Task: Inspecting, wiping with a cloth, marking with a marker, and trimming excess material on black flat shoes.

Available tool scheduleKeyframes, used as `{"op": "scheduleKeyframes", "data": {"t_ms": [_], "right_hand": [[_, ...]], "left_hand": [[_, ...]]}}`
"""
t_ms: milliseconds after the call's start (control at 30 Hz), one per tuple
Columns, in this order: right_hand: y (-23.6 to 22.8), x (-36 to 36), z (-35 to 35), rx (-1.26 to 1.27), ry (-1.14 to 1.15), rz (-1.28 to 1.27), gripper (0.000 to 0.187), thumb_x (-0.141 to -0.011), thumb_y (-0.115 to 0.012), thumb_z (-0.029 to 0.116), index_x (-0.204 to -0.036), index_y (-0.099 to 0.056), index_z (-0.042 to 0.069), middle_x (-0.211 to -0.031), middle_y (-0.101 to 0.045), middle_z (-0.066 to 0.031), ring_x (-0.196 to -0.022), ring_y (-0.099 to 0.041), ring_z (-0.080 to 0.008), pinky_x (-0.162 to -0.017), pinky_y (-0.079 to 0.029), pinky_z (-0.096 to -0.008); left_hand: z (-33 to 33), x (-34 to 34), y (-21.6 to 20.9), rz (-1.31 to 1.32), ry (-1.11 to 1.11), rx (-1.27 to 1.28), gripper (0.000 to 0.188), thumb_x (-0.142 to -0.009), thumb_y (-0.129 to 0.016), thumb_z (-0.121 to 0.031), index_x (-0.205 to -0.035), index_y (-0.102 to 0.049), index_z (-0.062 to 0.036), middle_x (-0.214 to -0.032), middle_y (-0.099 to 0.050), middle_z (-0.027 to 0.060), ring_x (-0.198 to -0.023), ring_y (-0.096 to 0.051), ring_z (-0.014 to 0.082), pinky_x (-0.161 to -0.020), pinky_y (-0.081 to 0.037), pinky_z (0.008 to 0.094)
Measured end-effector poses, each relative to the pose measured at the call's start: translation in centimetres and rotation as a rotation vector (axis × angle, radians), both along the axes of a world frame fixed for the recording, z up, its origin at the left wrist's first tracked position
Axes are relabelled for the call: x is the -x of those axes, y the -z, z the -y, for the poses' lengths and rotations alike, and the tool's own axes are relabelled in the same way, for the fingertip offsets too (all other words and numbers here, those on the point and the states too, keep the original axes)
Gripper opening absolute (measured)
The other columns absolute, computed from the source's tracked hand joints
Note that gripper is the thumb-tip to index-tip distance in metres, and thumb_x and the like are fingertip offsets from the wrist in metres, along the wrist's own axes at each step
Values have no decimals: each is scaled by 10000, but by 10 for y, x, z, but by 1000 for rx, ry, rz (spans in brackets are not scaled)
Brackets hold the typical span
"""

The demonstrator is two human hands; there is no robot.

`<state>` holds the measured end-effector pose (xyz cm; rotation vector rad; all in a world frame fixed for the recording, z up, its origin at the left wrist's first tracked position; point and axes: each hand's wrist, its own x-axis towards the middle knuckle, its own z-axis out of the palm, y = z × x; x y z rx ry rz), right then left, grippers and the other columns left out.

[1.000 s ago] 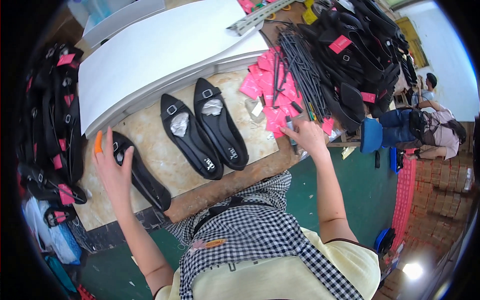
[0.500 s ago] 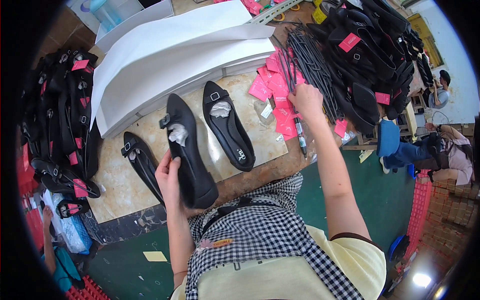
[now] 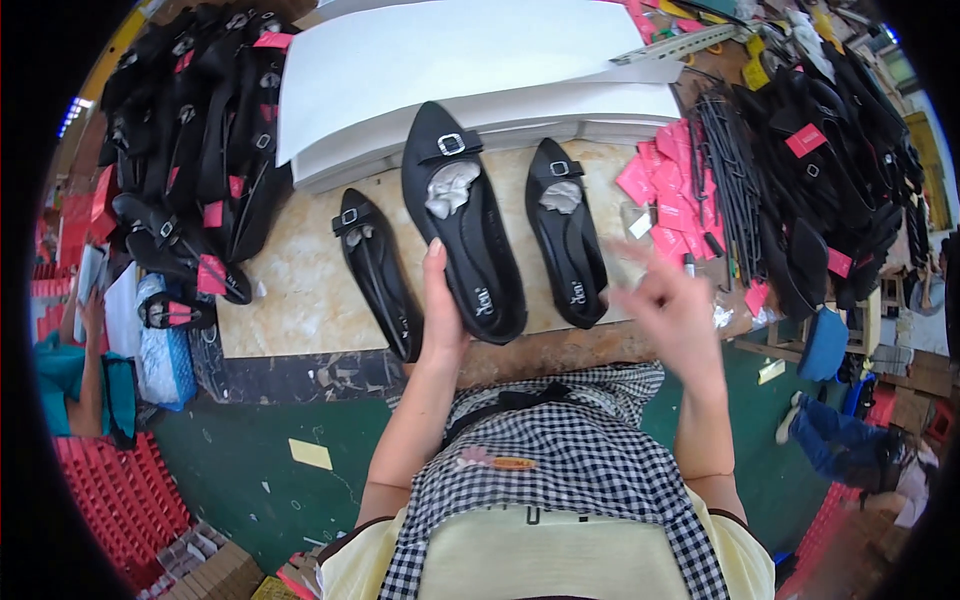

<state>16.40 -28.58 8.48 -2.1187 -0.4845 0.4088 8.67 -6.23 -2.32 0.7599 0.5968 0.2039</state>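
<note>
Head view: the left hand (image 3: 441,318) grips the heel end of a black pointed flat shoe (image 3: 462,220) with a buckle strap, thumb along its left side, fingers wrapped underneath, holding it over the front part of the worktable (image 3: 300,285). White paper stuffing (image 3: 450,188) fills its toe. The right hand (image 3: 672,312) hovers open and blurred above the table's front edge, fingers spread, holding nothing. Just left of the held shoe lies a smaller black flat with a bow (image 3: 378,270); to its right lies another black buckled flat (image 3: 567,228), also stuffed. Pink tags (image 3: 668,190) are scattered toward the table's right side beside a bundle of black strips (image 3: 732,190). White sheets (image 3: 470,60) cover the table's far side. Black shoes are piled at the far left (image 3: 190,140) and right (image 3: 840,150) edges
</note>
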Motion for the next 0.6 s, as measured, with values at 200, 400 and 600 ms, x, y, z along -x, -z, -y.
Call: {"op": "scheduleKeyframes", "data": {"t_ms": [200, 400, 600], "right_hand": [[9, 14, -47, -134, -131, -143, 323, -887, -666, 138, -1191, -664, 33, -530, -541, -78, -448, -450, -117, -499, -415, -279], [9, 12, -62, -164, -112, -178, 280, -897, -655, 156, -1135, -674, 11, -551, -576, -141, -457, -593, -198, -477, -450, -341], [18, 16, -87, -226, -9, 514, 224, -875, -667, 78, -1076, -685, -18, -632, -626, -153, -512, -629, -242, -479, -472, -340]], "left_hand": [[2, 9, 7, 33, 15, -332, 626, -1023, -269, -518, -1287, -532, -15, -1166, -659, 117, -1052, -641, 217, -923, -505, 341], [4, 13, 14, 37, 5, -669, 620, -1024, -266, -507, -1306, -510, -11, -1242, -619, 107, -1103, -613, 209, -973, -468, 339], [47, 18, 4, -14, -84, -383, 730, -1017, -182, -588, -1393, -467, -31, -1399, -524, 98, -1305, -476, 240, -1104, -357, 369]]}}
